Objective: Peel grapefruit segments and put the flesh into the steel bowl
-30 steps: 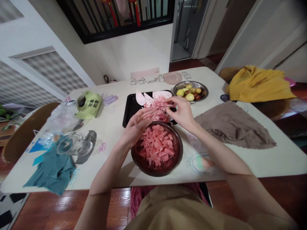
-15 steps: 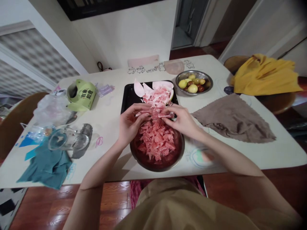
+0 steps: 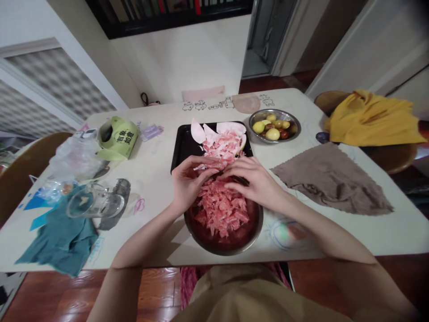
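Observation:
A steel bowl (image 3: 204, 235) full of torn pink fruit flesh (image 3: 221, 210) stands at the table's near edge. Behind it a black tray (image 3: 182, 145) carries pink peel and membrane scraps (image 3: 223, 141). My left hand (image 3: 186, 181) and my right hand (image 3: 253, 179) meet over the bowl's far rim, fingers closed together on one pink fruit segment (image 3: 209, 165) held between them.
A small steel bowl of yellow and red fruits (image 3: 275, 126) sits behind the tray. A brown cloth (image 3: 330, 181) lies to the right, a yellow cloth (image 3: 372, 118) on a chair. To the left are a glass jug (image 3: 95, 203), a teal cloth (image 3: 63, 239), a plastic bag (image 3: 75, 156) and a green pouch (image 3: 119, 138).
Both hands came back from the tray to the bowl's far rim and closed together on a fruit segment. The camera tilted down, then slightly up.

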`<state>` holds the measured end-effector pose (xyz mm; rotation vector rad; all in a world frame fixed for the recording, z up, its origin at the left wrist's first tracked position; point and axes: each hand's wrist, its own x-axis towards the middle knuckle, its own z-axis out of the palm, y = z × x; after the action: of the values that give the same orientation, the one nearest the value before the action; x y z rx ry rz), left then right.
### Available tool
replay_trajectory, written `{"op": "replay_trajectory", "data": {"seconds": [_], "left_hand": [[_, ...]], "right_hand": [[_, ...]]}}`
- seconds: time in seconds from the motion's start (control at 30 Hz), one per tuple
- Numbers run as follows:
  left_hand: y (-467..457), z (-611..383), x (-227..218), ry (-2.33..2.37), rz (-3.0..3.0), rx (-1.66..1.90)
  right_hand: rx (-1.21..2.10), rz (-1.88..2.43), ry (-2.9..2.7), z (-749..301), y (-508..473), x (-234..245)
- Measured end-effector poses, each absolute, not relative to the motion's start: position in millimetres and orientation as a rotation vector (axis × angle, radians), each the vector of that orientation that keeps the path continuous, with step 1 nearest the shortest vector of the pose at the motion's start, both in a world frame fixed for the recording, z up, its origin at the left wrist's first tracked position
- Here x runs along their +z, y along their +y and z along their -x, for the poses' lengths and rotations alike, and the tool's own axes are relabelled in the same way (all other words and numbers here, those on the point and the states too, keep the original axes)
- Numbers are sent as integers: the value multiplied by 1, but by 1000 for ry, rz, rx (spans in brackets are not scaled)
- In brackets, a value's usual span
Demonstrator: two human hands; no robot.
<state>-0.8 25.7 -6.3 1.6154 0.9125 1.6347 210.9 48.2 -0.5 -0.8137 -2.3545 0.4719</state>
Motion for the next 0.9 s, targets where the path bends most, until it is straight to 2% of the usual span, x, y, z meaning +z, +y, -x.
{"op": "replay_trajectory", "data": {"seconds": [0.17, 0.3, 0.57, 0.9], "left_hand": [[39, -6, 6, 938, -1616, 1719], [48, -9, 14, 921, -1651, 1828], [46, -3, 11, 984, -1884, 1903], [47, 7, 11, 1009, -2368, 1927]], "right_hand": [[141, 767, -1934, -198, 55, 36], [-67, 702, -1842, -181, 53, 49], [-239, 689, -1889, -173, 52, 41], [-606, 631, -1978, -170, 62, 33]]}}
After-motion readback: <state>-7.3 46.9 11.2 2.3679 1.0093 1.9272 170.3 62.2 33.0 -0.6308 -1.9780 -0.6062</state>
